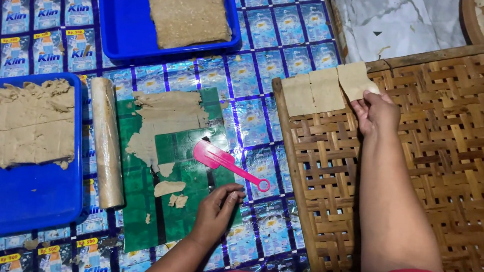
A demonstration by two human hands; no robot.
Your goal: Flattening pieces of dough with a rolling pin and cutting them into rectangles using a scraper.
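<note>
Dough square (355,79) sits at the woven bamboo tray's (452,168) top-left corner, beside 2 others, pinched in your right hand (376,111). Lay it flat, edges just meeting its neighbour. Your left hand (218,207) rests loosely curled, empty, on the green mat (190,178).

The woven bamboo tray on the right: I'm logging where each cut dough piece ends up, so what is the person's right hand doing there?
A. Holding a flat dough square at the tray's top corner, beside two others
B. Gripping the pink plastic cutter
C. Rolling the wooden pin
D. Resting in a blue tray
A: the right hand holds a dough square at the corner of the bamboo tray, next to two laid squares.
</note>
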